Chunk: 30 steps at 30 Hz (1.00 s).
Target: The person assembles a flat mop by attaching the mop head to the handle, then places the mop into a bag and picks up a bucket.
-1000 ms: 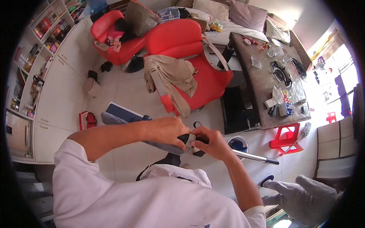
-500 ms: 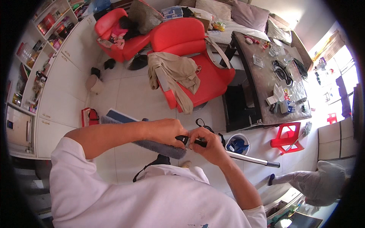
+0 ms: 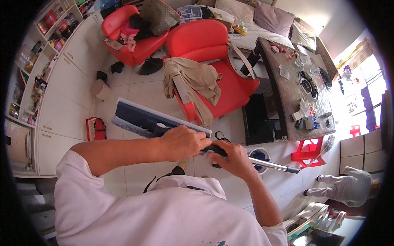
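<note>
I hold a window squeegee mop in front of my body with both hands. Its long dark-blue head (image 3: pixel 139 117) points to the far left, with a grey fuzzy pad (image 3: pixel 130 128) along the near edge and a pale strip along the far edge. My left hand (image 3: pixel 182 142) is closed at the joint by the head's right end, and covers part of it. Just right of it, my right hand (image 3: pixel 233 159) wraps around the black grip. From there the silver pole (image 3: pixel 273 165) runs right to a dark end cap.
Ahead stand two red chairs (image 3: pixel 197 39), one draped with a beige cloth (image 3: pixel 197 80). A cluttered table (image 3: pixel 293 98) is at right, near a white bucket (image 3: pixel 262 155) and a red stool (image 3: pixel 308 153). White cabinets (image 3: pixel 65 98) line the left. Another person (image 3: pixel 349 186) bends at far right.
The mop head has turned over, so its blue backing now faces up instead of mostly grey pad. My left hand has shifted slightly up. The other person has moved slightly.
</note>
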Available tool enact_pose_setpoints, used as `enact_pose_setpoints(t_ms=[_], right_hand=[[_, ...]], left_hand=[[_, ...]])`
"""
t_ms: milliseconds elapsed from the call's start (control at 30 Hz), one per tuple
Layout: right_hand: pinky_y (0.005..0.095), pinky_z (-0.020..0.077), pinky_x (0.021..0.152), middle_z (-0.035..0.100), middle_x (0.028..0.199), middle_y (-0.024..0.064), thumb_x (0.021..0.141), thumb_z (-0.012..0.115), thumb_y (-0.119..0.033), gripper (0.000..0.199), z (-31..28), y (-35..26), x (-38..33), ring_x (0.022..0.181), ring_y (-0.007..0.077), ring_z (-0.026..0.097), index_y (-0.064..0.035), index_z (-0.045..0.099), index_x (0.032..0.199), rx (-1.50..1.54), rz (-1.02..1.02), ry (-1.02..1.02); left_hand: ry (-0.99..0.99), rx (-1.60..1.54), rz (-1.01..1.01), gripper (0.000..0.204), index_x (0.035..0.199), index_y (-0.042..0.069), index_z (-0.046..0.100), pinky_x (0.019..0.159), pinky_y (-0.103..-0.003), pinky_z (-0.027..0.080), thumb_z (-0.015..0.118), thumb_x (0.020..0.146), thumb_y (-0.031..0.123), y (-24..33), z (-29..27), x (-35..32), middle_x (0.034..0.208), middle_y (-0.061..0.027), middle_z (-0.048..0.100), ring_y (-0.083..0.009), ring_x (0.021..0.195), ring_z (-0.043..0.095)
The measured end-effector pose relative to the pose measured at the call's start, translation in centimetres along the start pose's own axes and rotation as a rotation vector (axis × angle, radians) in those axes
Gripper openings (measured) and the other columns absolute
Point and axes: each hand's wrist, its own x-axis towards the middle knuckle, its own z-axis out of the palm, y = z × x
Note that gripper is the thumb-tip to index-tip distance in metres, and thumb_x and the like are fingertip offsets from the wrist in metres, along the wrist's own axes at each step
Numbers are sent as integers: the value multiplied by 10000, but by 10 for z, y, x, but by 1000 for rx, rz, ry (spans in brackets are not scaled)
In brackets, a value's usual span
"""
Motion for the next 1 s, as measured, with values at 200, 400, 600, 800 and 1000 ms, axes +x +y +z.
enact_pose_setpoints(t_ms=[200, 400, 600, 800, 1000], right_hand=[[291, 466, 617, 630, 770, 88, 884, 541, -267, 264, 2, 11, 12, 657, 165, 581, -24, 605, 968, 400, 121, -256], [238, 443, 587, 593, 722, 26, 892, 544, -252, 257, 4, 11, 15, 633, 82, 508, -14, 605, 966, 611, 204, -439], [260, 454, 624, 613, 780, 73, 849, 606, -192, 251, 9, 12, 7, 652, 129, 527, -14, 590, 1026, 578, 145, -337], [303, 466, 653, 630, 841, 128, 811, 638, -157, 286, 5, 1, -6, 684, 202, 584, -4, 573, 1045, 343, 4, -165], [302, 455, 613, 612, 826, 136, 812, 637, -141, 264, 16, 0, -11, 670, 201, 574, -18, 585, 1040, 186, -76, -83]], left_hand=[[124, 214, 169, 172, 844, 40, 539, 464, -297, 460, 594, 720, 145, -6, 5, -9, 629, -60, 499, -181, 554, 568], [87, 229, 239, 149, 812, 29, 531, 433, -279, 440, 590, 709, 120, -4, 1, -12, 605, -49, 481, -163, 521, 550], [40, 228, 194, 210, 827, 38, 522, 440, -286, 443, 630, 694, 161, 2, 2, -15, 609, -55, 484, -180, 552, 569], [-99, -30, 30, 252, 835, 24, 519, 567, -363, 472, 652, 727, 210, 3, -2, -13, 683, -98, 540, -274, 681, 583], [-212, -61, -52, 277, 794, 34, 511, 604, -379, 464, 669, 709, 244, -6, -8, -21, 754, -104, 563, -292, 705, 576]])
